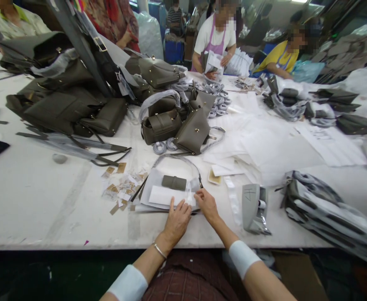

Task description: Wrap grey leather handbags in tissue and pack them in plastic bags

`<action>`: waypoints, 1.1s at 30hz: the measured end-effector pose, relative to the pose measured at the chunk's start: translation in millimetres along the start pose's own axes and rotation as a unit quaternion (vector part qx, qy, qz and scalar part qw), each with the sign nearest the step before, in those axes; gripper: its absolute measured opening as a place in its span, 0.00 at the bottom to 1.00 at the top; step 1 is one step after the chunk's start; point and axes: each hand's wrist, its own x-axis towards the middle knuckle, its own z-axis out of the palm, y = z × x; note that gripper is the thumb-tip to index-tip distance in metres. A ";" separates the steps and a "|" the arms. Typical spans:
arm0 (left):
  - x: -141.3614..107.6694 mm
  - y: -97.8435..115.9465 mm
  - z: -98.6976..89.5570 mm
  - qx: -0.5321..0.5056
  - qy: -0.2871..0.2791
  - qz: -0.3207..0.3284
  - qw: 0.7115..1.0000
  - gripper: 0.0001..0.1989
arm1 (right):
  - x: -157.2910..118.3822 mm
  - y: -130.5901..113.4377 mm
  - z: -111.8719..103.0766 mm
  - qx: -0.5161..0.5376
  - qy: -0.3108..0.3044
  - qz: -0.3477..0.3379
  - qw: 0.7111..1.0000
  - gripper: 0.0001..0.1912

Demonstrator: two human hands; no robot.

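Note:
A handbag lies flat at the table's front, covered by white tissue paper (150, 177), with its wrapped handle (182, 158) looping away from me. On the tissue rests a small olive-grey rolled piece (174, 182), and nearer me a folded white paper strip (166, 196). A shiny clear strip like tape (189, 192) crosses the paper's right part. My left hand (177, 217) lies on the paper's near edge, fingers spread. At the bag's right side, by the handle's end, my right hand (206, 203) has thumb and forefinger pinched together; what they hold is too small to make out.
A grey tape dispenser (253, 209) stands right of my hands, with stacked wrapped bags (324, 209) beyond. Loose tags (123, 188) are scattered left. Olive handbags (183, 125) pile up behind, near white paper sheets (274, 133). Across the table, a person in a pink apron (216, 37) handles papers.

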 end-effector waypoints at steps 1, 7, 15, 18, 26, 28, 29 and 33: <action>-0.2 0.2 -0.4 -0.002 0.000 -0.001 1.000 0.14 | -8.5 7.7 -12.9 0.031 0.024 -0.017 0.999 0.10; -0.4 -2.7 -0.8 -0.011 0.009 0.004 1.000 0.16 | -75.4 97.4 -121.4 0.062 0.260 0.059 0.962 0.21; 1.8 -3.3 0.0 -0.008 0.032 0.015 0.999 0.17 | -92.6 181.5 -163.6 0.265 0.189 0.285 0.902 0.29; 2.1 -3.3 -0.2 -0.008 0.035 0.016 0.999 0.17 | -80.6 182.1 -160.3 0.258 0.187 0.312 0.895 0.29; 1.5 -4.7 1.6 -0.018 0.029 0.014 0.999 0.17 | -82.7 173.4 -166.0 0.222 0.234 0.233 0.917 0.24; 1.4 -4.3 1.8 -0.021 0.034 0.012 0.999 0.17 | -96.3 173.8 -165.6 0.182 0.252 0.208 0.928 0.22; 1.4 -4.1 1.8 -0.022 0.036 0.011 0.999 0.17 | -103.9 174.7 -164.1 0.163 0.259 0.203 0.930 0.21; 1.5 -3.7 1.7 -0.025 0.039 0.011 0.999 0.17 | -126.2 179.0 -149.2 0.156 0.236 0.229 0.931 0.20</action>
